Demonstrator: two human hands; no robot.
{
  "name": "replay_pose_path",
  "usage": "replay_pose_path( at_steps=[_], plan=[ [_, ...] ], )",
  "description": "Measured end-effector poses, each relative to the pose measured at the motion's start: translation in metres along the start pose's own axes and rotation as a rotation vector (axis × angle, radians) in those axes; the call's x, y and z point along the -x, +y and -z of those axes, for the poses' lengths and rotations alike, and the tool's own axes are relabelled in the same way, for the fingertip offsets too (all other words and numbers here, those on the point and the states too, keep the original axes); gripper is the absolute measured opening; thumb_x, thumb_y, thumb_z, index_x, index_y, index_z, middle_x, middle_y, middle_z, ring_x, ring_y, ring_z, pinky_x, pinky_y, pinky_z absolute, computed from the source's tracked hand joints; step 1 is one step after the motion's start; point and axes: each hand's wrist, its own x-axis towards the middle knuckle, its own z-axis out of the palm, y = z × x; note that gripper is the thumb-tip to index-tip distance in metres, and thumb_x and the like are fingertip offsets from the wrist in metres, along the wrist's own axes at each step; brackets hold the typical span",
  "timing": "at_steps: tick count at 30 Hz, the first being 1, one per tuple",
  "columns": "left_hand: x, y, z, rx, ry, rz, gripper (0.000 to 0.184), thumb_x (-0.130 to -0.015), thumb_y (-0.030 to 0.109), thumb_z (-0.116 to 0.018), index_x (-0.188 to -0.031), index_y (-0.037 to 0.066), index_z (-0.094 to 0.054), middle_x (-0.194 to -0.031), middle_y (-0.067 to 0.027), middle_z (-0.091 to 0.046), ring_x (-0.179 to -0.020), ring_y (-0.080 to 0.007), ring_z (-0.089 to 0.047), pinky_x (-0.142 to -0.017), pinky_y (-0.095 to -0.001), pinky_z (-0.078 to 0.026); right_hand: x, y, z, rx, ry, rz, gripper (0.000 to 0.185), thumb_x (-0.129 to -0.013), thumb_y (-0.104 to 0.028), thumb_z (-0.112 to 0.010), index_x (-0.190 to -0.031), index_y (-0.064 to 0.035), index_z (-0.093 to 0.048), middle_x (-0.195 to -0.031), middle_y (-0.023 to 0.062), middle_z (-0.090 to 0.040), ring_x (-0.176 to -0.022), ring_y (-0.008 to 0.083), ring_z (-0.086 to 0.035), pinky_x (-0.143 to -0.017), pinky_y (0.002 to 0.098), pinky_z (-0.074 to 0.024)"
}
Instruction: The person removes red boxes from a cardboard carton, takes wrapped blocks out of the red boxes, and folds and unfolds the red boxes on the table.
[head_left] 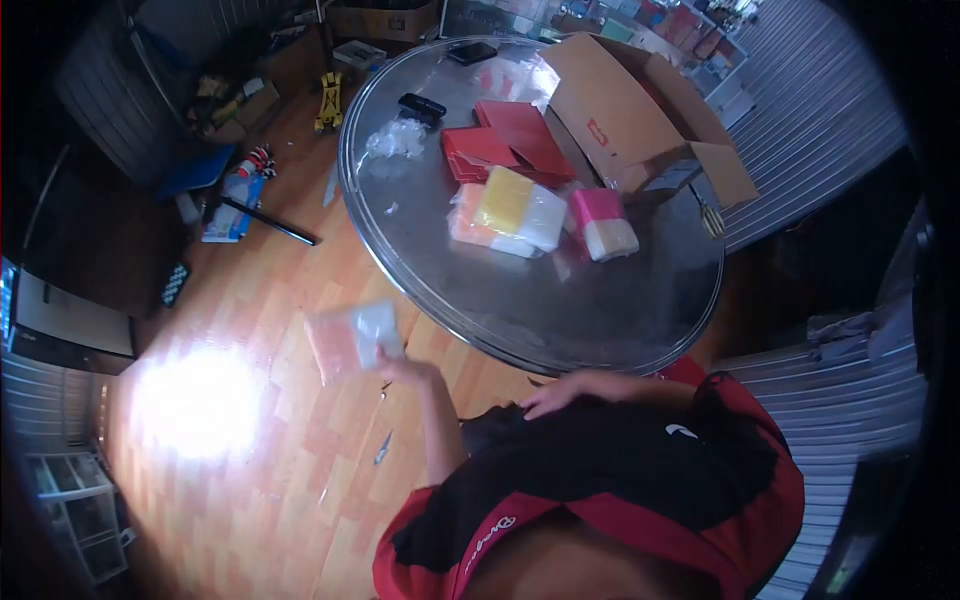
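My left hand (402, 369) is closed on the edge of a plastic-wrapped peach-and-white packet (352, 340), held out over the floor left of the round table and slightly blurred. At my waist, my right hand (552, 394) lies against the black shirt, fingers stretched out, holding nothing I can see. Similar wrapped packets in yellow, white and peach (505, 212) are piled on the metal table (470, 300). Beside them lies a pink-and-cream packet (603, 224). Flat red folders or sheets (508, 140) lie behind the pile.
An open cardboard box (615, 115) stands on the table's far right, a whisk-like utensil (711, 220) near the right rim. Crumpled clear plastic (397, 139) and a black object (423, 106) sit at the left. A black bar (270, 222) and a yellow item (329, 102) are on the floor.
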Motion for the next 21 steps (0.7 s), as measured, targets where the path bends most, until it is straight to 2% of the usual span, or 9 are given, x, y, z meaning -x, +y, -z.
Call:
replay_pose_path(
  at_steps=[1,5,7,8,11,14,15,17,21],
  plan=[
    [0.035,0.028,-0.036,0.011,-0.159,-0.013,0.043,-0.08,0.029,-0.057,-0.106,-0.004,-0.046,-0.098,-0.0113,-0.053,-0.085,-0.0179,-0.051,-0.075,-0.0288,-0.042,0.02,-0.005,0.013,-0.162,-0.021,-0.115,0.048,-0.089,-0.035,-0.045,-0.123,-0.0007,-0.042,-0.119,0.0108,-0.048,-0.106,0.0196,-0.047,-0.092,0.0319,-0.0347],
    [0.135,0.047,-0.124,-0.039,-0.634,-0.064,0.037,-0.079,0.019,-0.06,-0.105,-0.003,-0.046,-0.096,-0.009,-0.053,-0.084,-0.0141,-0.05,-0.074,-0.0276,-0.042,0.127,0.002,0.072,-0.321,0.144,0.39,0.037,-0.09,-0.024,-0.043,-0.121,-0.0026,-0.045,-0.117,0.0075,-0.051,-0.11,0.0145,-0.045,-0.093,0.0284,-0.0334],
    [0.178,0.039,-0.158,-0.563,-1.125,-0.031,0.043,-0.078,0.015,-0.062,-0.112,-0.003,-0.043,-0.096,-0.0086,-0.054,-0.086,-0.0118,-0.05,-0.072,-0.0259,-0.043,0.183,0.02,0.093,-0.319,0.352,0.483,0.036,-0.09,-0.025,-0.045,-0.118,-0.002,-0.048,-0.109,0.0053,-0.056,-0.102,0.0141,-0.05,-0.091,0.0258,-0.0344],
    [0.205,0.034,-0.169,-0.778,-1.108,-0.122,0.054,-0.078,0.021,-0.062,-0.119,-0.004,-0.038,-0.098,-0.0134,-0.054,-0.086,-0.0167,-0.053,-0.071,-0.0295,-0.044,0.201,0.042,0.103,-0.323,0.37,0.506,0.036,-0.09,-0.025,-0.045,-0.118,-0.002,-0.048,-0.109,0.0053,-0.056,-0.102,0.0141,-0.05,-0.091,0.0258,-0.0344],
    [0.224,-0.012,-0.179,-1.016,-0.933,-1.11,0.064,-0.073,0.025,-0.065,-0.122,-0.004,-0.036,-0.11,-0.0245,-0.048,-0.101,-0.0362,-0.048,-0.088,-0.0416,-0.038,0.246,0.125,0.125,-0.254,0.678,0.574,0.033,-0.088,-0.024,-0.048,-0.113,-0.0021,-0.052,-0.107,0.007,-0.057,-0.101,0.0145,-0.051,-0.089,0.0269,-0.0363],
    [0.26,0.008,-0.218,-1.111,-0.836,-1.317,0.055,-0.074,0.025,-0.063,-0.117,-0.002,-0.042,-0.114,-0.0212,-0.047,-0.106,-0.0365,-0.044,-0.091,-0.0443,-0.034,0.282,0.207,0.119,-0.28,1.258,0.437,0.029,-0.085,-0.022,-0.053,-0.111,-0.0105,-0.054,-0.112,0.0101,-0.054,-0.106,0.0205,-0.05,-0.088,0.032,-0.0382],
    [0.285,0.016,-0.238,-1.127,-0.804,-1.326,0.052,-0.075,0.026,-0.062,-0.116,0.0,-0.044,-0.112,-0.0202,-0.048,-0.105,-0.0362,-0.045,-0.088,-0.0444,-0.035,0.287,0.232,0.113,-0.302,1.234,0.44,0.029,-0.085,-0.022,-0.053,-0.111,-0.0105,-0.054,-0.112,0.0101,-0.054,-0.106,0.0205,-0.05,-0.088,0.032,-0.0382],
    [0.328,0.023,-0.284,-1.049,-0.835,-1.406,0.039,-0.077,0.025,-0.062,-0.107,0.002,-0.053,-0.102,-0.0169,-0.056,-0.099,-0.0331,-0.05,-0.085,-0.0411,-0.038,0.289,0.271,0.11,0.042,1.515,0.446,0.031,-0.082,-0.02,-0.055,-0.11,-0.0063,-0.054,-0.117,0.0155,-0.05,-0.112,0.0297,-0.045,-0.092,0.038,-0.0364],
    [0.407,-0.015,-0.386,-1.003,-1.37,-1.337,0.032,-0.075,0.023,-0.061,-0.1,0.004,-0.056,-0.087,-0.015,-0.06,-0.085,-0.0292,-0.058,-0.076,-0.0364,-0.044,0.293,0.309,0.101,0.379,1.47,0.42,0.033,-0.08,-0.016,-0.053,-0.112,-0.0071,-0.053,-0.127,0.0107,-0.043,-0.121,0.0289,-0.035,-0.098,0.0399,-0.0313]
  ],
)
